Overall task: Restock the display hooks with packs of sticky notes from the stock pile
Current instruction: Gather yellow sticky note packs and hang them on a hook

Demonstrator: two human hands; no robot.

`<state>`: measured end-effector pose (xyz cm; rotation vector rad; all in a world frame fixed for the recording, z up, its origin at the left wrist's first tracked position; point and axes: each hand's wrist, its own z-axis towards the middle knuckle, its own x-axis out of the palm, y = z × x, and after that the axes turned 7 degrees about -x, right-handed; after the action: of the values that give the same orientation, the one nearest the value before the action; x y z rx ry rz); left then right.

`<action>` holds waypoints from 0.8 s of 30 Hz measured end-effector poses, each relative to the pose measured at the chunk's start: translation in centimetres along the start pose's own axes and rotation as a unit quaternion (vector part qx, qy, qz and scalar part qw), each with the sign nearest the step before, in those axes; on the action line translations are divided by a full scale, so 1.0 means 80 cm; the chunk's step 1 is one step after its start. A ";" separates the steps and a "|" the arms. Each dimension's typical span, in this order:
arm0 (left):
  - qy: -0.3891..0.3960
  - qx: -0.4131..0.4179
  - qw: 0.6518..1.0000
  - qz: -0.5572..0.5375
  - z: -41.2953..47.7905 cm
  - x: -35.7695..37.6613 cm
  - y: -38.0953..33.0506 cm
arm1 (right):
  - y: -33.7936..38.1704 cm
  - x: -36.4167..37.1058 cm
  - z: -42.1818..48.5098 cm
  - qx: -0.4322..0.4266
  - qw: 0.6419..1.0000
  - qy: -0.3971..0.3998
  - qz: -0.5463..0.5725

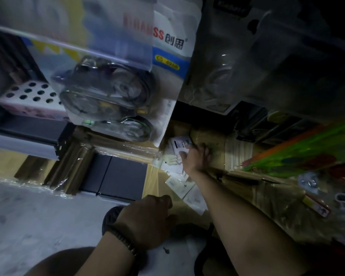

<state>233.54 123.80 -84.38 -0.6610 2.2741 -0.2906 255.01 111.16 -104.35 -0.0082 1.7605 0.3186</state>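
Pale packs (175, 166) lie in a heap inside a cardboard box (153, 176) low in the centre of the view. My right hand (195, 158) reaches down into the box, and its fingers rest on a white pack with a dark label (180, 144) at the far end of the heap; the blur hides whether they curl round it. My left hand (145, 222) sits at the near edge of the box with curled fingers and a bracelet at the wrist; nothing shows inside it.
Large hanging blister packs (116, 86) with round metal items fill the upper left, close to the camera. Dark clear packages (267, 66) hang at the upper right. Green and orange goods (299, 152) lie to the right. A pink perforated box (28, 96) stands at the left, above grey floor (28, 216).
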 end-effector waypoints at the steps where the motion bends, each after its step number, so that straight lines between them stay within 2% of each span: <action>1: 0.002 0.002 1.000 0.000 0.000 0.000 -0.002 | 0.000 0.008 0.000 0.040 0.999 -0.011 0.033; 4: 0.000 0.005 1.000 0.008 0.003 -0.001 -0.002 | 0.006 0.021 0.004 0.124 0.987 -0.022 0.102; 8: -0.004 0.007 0.999 0.033 0.002 -0.002 -0.003 | 0.014 0.033 0.019 0.162 0.979 -0.043 0.115; 13: -0.001 0.022 0.999 0.041 0.003 0.000 -0.009 | 0.007 0.035 0.046 0.189 0.971 0.013 0.147; 18: 0.005 0.028 0.999 0.037 0.009 0.000 0.000 | 0.017 0.035 0.058 0.198 0.960 0.054 0.189; 21: 0.002 0.017 0.999 0.032 0.010 0.000 0.006 | 0.024 0.037 0.059 0.196 0.962 0.073 0.178; 24: 0.009 0.011 1.000 0.023 0.010 -0.003 0.006 | 0.033 0.009 0.040 0.160 0.980 0.022 0.117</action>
<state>234.07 124.35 -84.97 -0.5955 2.2967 -0.3008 257.43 114.51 -105.04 0.4294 1.8428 0.2019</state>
